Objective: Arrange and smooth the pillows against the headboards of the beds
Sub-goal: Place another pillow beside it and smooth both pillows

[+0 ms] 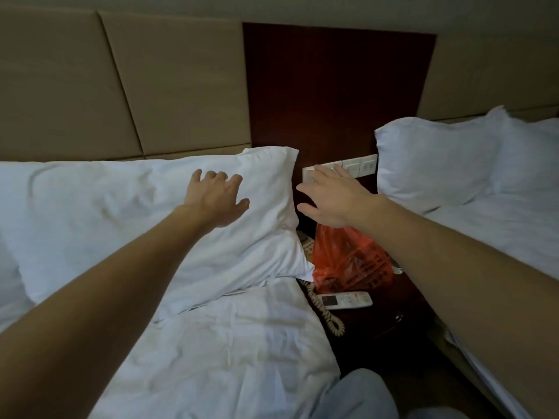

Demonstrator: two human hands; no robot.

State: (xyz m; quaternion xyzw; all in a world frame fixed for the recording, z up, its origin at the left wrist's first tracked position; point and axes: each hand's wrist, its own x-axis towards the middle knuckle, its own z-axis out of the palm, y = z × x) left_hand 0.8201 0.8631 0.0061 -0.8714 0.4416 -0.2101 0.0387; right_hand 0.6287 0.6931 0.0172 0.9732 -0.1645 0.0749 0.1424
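A white pillow (127,213) lies across the head of the left bed, below the tan padded headboard (121,86). My left hand (216,198) rests on the pillow's right part, palm down with its fingers spread and slightly bent. My right hand (328,198) hovers in the gap beside the pillow's right edge, fingers straight, holding nothing. Another white pillow (435,161) sits at the head of the right bed, against its headboard (490,65).
Between the beds stands a dark wooden nightstand (402,300) with an orange plastic bag (351,261), a white remote (346,299) and a coiled phone cord (328,316). White wall switches (360,166) sit on the dark panel behind. Rumpled white sheets (217,352) cover the left bed.
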